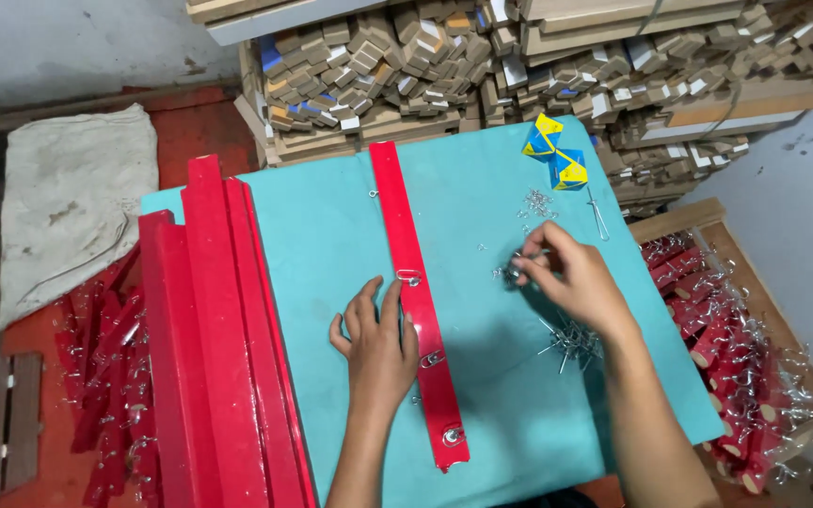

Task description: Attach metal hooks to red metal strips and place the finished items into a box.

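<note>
standing right by the bench here. the left hand point(380, 341) is lying palm down on the teal table top point(482, 235), forearm coming straight up from the near edge, fingers spread loosely and flat, not gripping anything. its thumb side is pressing against the left edge of the red strip point(416, 301), which is running lengthwise up the middle of the table with small metal hooks point(409, 277) sitting along it.

the right hand point(571, 275) is reaching in from the right, wrist bent a bit, fingertips pinched together on a small metal piece point(517, 273), just right of the strip. can't really tell what kind of piece, too tiny.

more loose metal bits point(538, 202) are scattering above that hand, and another little heap point(571, 341) is lying under the wrist. two yellow and blue boxes point(555, 152) are sitting near the far edge. a stack of long red boards point(214, 339) is leaning along the left side, and a wooden crate point(679, 221) of red pieces is standing off to the right.
</note>
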